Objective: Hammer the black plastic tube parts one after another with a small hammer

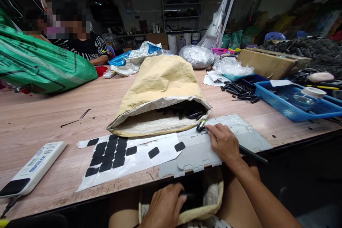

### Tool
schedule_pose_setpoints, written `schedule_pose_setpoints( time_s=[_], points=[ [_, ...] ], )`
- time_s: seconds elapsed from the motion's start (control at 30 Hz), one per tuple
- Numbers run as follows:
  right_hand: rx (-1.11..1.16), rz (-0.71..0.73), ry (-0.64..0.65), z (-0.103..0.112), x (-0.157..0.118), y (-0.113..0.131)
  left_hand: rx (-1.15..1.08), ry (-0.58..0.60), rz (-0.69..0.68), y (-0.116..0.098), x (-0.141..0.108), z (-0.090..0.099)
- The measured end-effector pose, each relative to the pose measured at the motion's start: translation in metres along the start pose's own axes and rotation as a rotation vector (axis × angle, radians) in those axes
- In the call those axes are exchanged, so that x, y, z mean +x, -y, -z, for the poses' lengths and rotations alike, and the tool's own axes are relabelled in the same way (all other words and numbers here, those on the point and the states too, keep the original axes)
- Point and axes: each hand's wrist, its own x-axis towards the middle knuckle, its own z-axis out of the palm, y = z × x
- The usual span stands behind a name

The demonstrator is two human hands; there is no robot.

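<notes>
My right hand (225, 142) is wrapped round a small tool with a metal head (201, 125), over a grey cardboard sheet (240, 131). A black handle (253, 154) sticks out behind that hand. Below the table edge, my left hand (167, 203) is closed at the mouth of a lower sack (199, 213); a dark piece shows at its fingertips, too blurred to name. On the table a yellow paper sack (168, 78) lies with its mouth towards me and black parts (196, 114) inside. White backing paper (139, 164) carries black rounded squares (108, 156).
A white power strip or box (40, 165) lies at the left, below a green sack (48, 60). Blue trays (291, 110), loose black parts (240, 91) and a cardboard box (267, 62) stand at the right. A person (88, 46) sits at the back left.
</notes>
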Motion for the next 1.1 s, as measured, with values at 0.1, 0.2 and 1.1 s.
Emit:
schedule_pose_setpoints(
  time_s=[0.1, 0.2, 1.1],
  points=[
    [-0.018, 0.003, -0.002, -0.001, 0.000, 0.000, 0.045, 0.044, 0.043, 0.001, -0.003, 0.002],
    [-0.032, 0.005, -0.010, -0.002, -0.001, 0.000, -0.092, 0.000, -0.140, -0.019, 0.005, 0.045],
    [0.006, -0.006, -0.002, 0.000, 0.000, 0.001, 0.041, -0.473, -0.239, -0.014, 0.096, 0.114]
  ],
)
